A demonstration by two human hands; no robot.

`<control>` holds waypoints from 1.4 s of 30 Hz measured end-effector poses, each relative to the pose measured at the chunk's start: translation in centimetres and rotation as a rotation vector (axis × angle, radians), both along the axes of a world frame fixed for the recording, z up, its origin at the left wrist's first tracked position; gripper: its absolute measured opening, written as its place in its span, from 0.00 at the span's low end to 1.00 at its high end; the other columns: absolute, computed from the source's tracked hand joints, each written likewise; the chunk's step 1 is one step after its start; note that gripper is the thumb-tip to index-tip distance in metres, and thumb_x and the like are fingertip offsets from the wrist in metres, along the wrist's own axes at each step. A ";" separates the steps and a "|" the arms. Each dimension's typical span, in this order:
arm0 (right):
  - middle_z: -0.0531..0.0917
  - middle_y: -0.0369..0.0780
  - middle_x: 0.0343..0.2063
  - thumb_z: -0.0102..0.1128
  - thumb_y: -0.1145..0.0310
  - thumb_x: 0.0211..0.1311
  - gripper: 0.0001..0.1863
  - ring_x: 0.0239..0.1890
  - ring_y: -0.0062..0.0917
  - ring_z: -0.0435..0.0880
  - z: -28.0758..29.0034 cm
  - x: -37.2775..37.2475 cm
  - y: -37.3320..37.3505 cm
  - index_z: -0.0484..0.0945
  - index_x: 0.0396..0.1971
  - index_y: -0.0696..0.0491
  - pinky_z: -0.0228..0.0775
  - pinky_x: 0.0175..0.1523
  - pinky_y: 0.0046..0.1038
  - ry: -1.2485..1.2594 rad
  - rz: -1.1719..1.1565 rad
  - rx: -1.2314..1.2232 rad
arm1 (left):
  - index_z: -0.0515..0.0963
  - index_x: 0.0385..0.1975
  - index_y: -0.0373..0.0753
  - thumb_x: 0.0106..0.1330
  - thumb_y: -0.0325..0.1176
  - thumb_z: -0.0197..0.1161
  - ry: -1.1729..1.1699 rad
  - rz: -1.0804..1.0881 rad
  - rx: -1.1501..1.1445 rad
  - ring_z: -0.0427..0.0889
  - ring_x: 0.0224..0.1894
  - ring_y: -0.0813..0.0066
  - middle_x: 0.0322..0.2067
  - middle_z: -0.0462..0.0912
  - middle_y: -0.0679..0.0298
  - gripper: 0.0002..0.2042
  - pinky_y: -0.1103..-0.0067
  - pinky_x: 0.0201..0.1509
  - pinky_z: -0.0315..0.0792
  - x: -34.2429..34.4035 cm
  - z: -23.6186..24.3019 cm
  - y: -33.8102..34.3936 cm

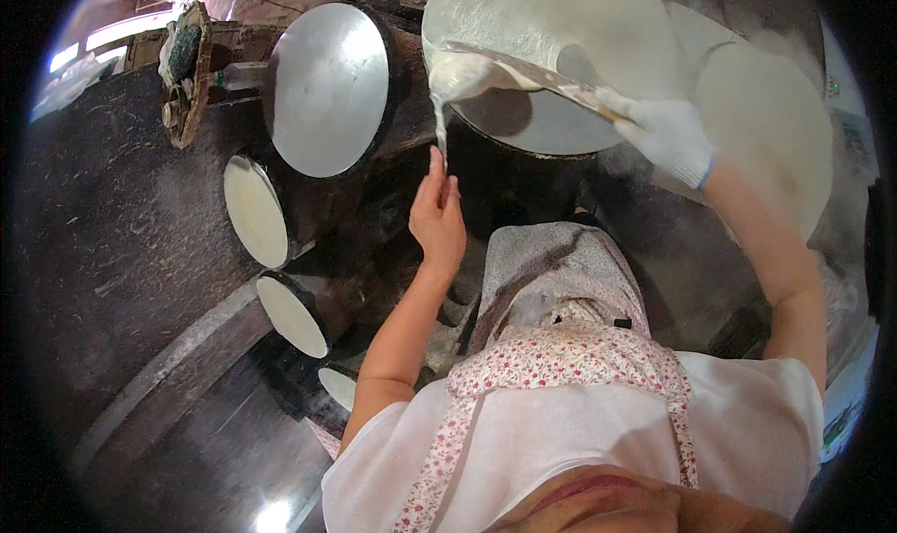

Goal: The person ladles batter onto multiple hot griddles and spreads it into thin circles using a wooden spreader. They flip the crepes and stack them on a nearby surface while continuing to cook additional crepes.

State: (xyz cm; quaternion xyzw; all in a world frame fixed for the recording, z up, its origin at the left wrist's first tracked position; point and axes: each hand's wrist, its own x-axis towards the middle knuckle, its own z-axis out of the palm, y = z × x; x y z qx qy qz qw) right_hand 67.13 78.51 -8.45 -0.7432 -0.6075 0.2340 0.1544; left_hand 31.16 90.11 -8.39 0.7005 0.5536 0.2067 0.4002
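Note:
My right hand (668,136), in a white knitted glove, grips the handle end of a long flat wooden scraper (565,85). The scraper slants over a large round griddle, its far left end covered by a clump of wet white batter (460,75). A pale sheet of batter (551,14) spreads over the griddle (575,133), leaving a bare dark grey surface at its near edge. My bare left hand (439,220) is raised just below the clump, fingers pointing up and closed around something narrow. A whitish strand runs between clump and fingertips; what the fingers hold cannot be made out.
A bare round metal griddle (327,89) stands to the left. Below it are smaller round plates with pale tops, including one plate (257,213) and another plate (292,316). Large thin pale rounds (766,122) lie at the right amid steam. A floral apron (561,360) covers my front.

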 end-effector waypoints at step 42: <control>0.87 0.55 0.36 0.50 0.60 0.74 0.23 0.38 0.55 0.86 0.2 -28.6 6.9 0.75 0.67 0.37 0.78 0.46 0.54 0.571 -1.300 0.180 | 0.60 0.78 0.38 0.83 0.27 0.50 -0.702 -0.362 -0.265 0.67 0.25 0.85 0.29 0.73 0.68 0.25 0.84 0.26 0.63 -20.0 13.5 10.9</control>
